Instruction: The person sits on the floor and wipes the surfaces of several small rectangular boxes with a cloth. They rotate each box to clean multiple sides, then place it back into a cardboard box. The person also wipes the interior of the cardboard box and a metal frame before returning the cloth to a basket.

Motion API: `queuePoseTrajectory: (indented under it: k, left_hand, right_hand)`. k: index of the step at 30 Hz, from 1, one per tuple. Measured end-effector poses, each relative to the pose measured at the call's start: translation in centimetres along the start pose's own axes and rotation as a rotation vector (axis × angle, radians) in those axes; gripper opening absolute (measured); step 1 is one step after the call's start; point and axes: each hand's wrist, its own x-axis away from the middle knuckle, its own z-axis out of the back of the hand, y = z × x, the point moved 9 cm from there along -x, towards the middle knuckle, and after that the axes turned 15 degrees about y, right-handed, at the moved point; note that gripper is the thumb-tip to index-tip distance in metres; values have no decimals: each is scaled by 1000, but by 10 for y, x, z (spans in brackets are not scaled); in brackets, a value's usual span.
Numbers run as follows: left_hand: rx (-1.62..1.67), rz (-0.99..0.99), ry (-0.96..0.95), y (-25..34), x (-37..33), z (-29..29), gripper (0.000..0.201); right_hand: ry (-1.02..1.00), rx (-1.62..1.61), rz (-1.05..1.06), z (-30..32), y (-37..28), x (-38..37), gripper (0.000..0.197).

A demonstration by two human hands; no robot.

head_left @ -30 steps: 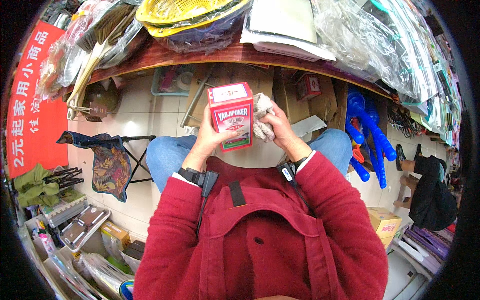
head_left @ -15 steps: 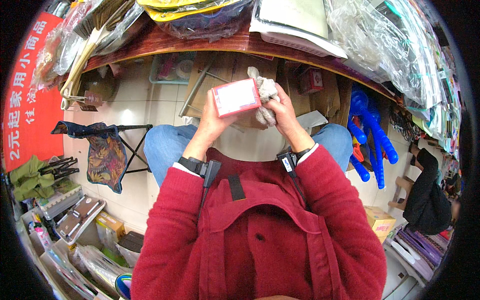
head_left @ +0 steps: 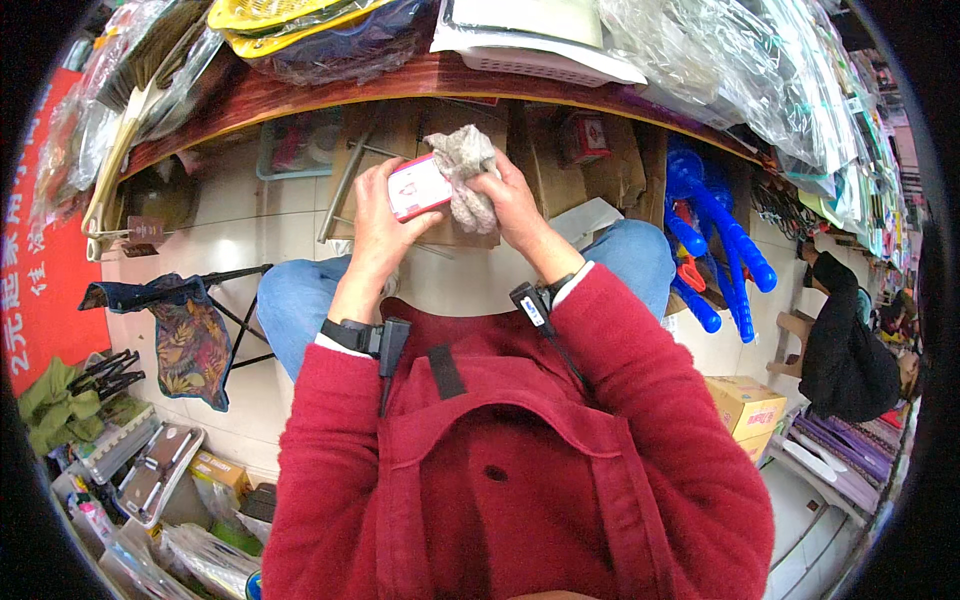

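Note:
A small red box with a white face (head_left: pixel 420 188) is gripped in my left hand (head_left: pixel 377 222), thumb along its lower edge and fingers behind its left side. My right hand (head_left: pixel 515 212) is closed on a crumpled greyish-white rag (head_left: pixel 463 160). The rag presses against the box's right end and upper corner, and part of it hangs below my right thumb. Both hands are held out above my lap, in front of the shelf's edge.
A wooden shelf (head_left: pixel 400 80) crosses ahead, stacked with yellow baskets (head_left: pixel 270 14) and plastic-wrapped goods. Beneath it stand cardboard boxes (head_left: pixel 560 160). Blue plastic items (head_left: pixel 715 225) stand at right, a folding stool (head_left: pixel 195 320) at left, and a yellow carton (head_left: pixel 745 408) lower right.
The box has tilted and turned, showing a narrower face. The rag has shifted up onto its upper right corner. The whole view has swung slightly, moving both hands left in the picture.

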Motion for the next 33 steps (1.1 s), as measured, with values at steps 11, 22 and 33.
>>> queuePoseTrajectory:
  k: [11, 22, 33]
  left_hand:
    - [-16, -2, 8, -15, -7, -9, 79]
    - [121, 246, -123, -71, -2, 30, 82]
    - [-145, 262, -6, -92, 6, 37, 82]
  right_hand:
    - [-85, 686, 17, 28, 92, -40, 41]
    - [-468, 1641, 56, 54, 59, 12, 41]
    - [-310, 538, 728, -72, -9, 46, 60]
